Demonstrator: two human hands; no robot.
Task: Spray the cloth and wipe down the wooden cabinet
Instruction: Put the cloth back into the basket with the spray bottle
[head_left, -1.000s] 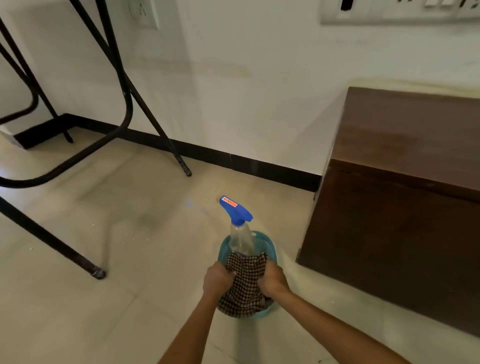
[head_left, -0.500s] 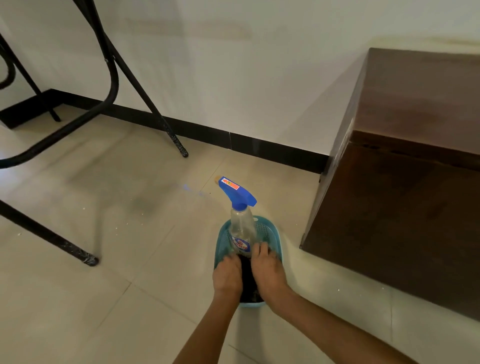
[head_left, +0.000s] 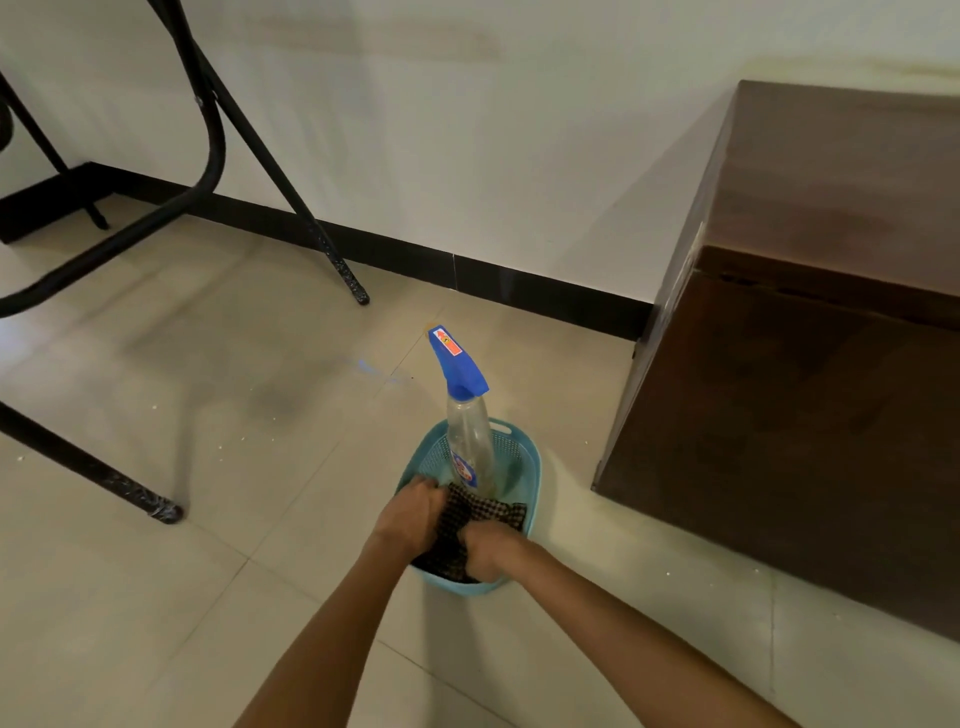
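Observation:
A small teal basket (head_left: 519, 447) stands on the tiled floor. A clear spray bottle (head_left: 470, 441) with a blue trigger head stands upright in its far half. A dark checked cloth (head_left: 485, 512) lies bunched in the near half. My left hand (head_left: 410, 517) grips the cloth's left side. My right hand (head_left: 485, 553) grips its near right part, fingers curled into the fabric. The dark wooden cabinet (head_left: 810, 364) stands to the right against the wall.
Black metal legs of a folding frame (head_left: 208, 171) cross the upper left, one foot landing on the floor at the left (head_left: 161, 512). A white wall with a black skirting (head_left: 519, 286) runs behind. Pale floor tiles lie around the basket.
One second ago both hands held the cloth lifted over the basket. Then they pressed it down inside. Now the cloth is bunched in the basket with both hands gripping it.

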